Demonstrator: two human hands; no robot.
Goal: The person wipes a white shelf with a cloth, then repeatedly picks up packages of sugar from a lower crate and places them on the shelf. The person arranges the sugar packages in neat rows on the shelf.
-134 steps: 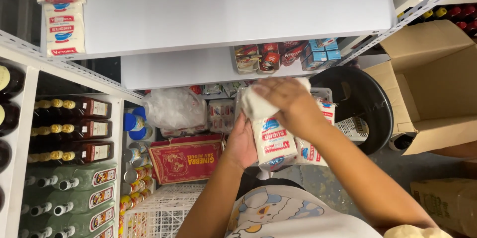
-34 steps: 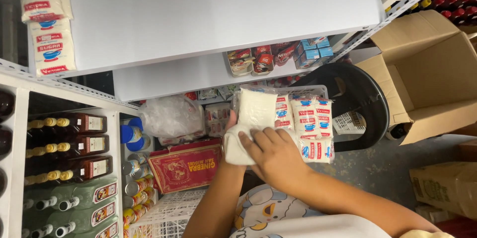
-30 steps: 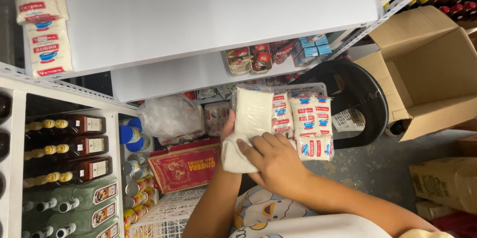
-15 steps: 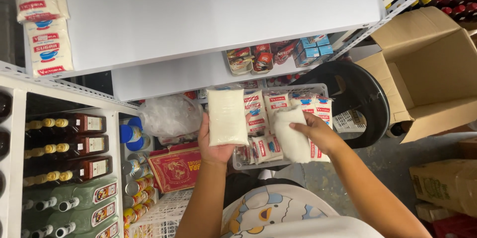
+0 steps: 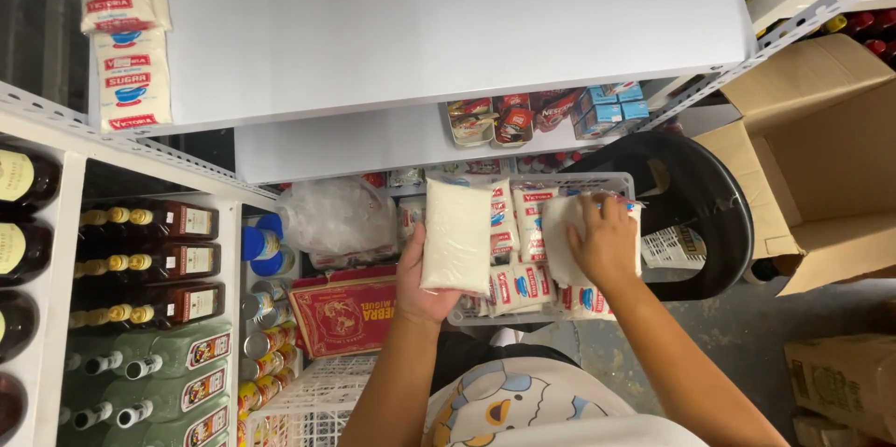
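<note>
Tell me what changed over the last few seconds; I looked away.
The two hands split apart: the left hand now holds one white bag alone, raised, while the right hand has carried the white cloth over to the packets in the grey crate. Shelves, bottles and cardboard box stayed put.

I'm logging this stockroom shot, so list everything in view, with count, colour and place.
held sugar bag: one, white, in left hand
bags in basket: several, white with red and blue, below the shelves
basket: one, pale grey, centre
shelf bags: two, white, top left
shelf: grey, top
bottles: many, dark and clear, left racks
cardboard box: one, brown, open, right
black bin: one, right of basket
left hand: grips bag
right hand: on a basket bag
</note>
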